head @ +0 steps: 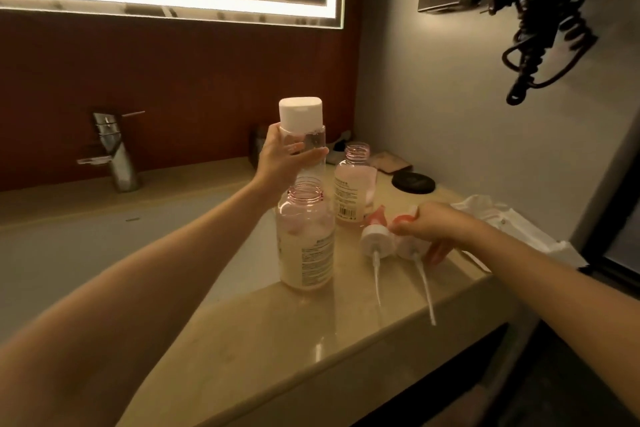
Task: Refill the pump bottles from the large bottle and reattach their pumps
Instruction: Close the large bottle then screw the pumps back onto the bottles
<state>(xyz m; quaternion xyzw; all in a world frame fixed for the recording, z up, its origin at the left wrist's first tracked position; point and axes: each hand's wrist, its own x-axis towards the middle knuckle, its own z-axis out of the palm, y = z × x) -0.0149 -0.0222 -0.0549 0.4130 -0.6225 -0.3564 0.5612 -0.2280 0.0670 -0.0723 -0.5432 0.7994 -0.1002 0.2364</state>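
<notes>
My left hand grips the large clear bottle with a white flip cap, upright behind the others. Two pink pump bottles stand open, without pumps: a near one and a far one, both partly filled with pale liquid. Two white and pink pumps lie on the counter with their dip tubes pointing toward me: the left pump lies free, and my right hand holds the head of the right pump.
The beige stone counter ends at a front edge on the right. A sink basin with a chrome faucet lies left. A black round lid, a crumpled white bag and a wall hair dryer are on the right.
</notes>
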